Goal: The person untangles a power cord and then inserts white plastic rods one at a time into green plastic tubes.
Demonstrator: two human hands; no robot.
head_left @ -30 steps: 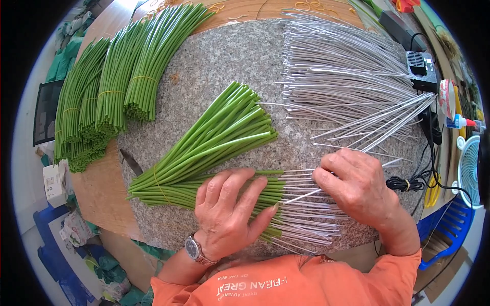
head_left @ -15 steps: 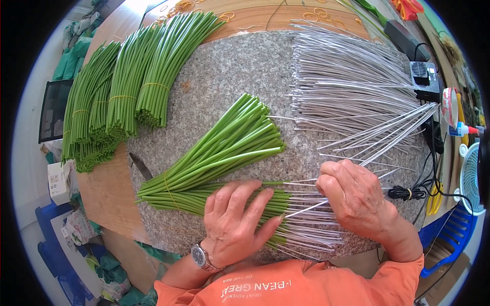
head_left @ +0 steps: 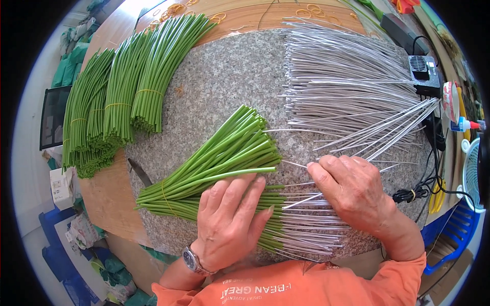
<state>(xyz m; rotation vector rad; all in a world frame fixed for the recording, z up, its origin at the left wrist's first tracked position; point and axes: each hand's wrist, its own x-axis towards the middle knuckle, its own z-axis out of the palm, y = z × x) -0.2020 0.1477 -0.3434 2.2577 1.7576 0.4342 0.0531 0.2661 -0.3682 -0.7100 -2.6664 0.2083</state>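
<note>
The round granite slab (head_left: 224, 81) on the wooden bench (head_left: 104, 196) serves as the landmark. At its left edge, partly hanging over onto the bench, lie several tied bundles of green stems (head_left: 120, 99), each bound with a rubber band. Just off the slab's lower left rim a dark blade (head_left: 139, 172) pokes out from under the loose fan of green stems (head_left: 219, 153) that spreads across the slab's middle, gathered at its left end by a band.

On the slab's near edge, the left hand (head_left: 227, 222) lies flat, fingers spread and pressed down on a row of green stems with wires (head_left: 286, 224); a wristwatch (head_left: 193, 261) sits on its wrist. Right of it, still on the slab's near part, the right hand (head_left: 352, 191) is curled, its fingertips pinching a thin grey wire (head_left: 301, 200) that touches the row under the left hand.

Across the slab's right half spreads a big sheaf of grey wires (head_left: 347, 86). Beyond the slab's right rim sit a black box with a vent (head_left: 424, 74) and black cables (head_left: 421, 191); rubber bands (head_left: 311, 11) lie on the bench past the slab's far edge.
</note>
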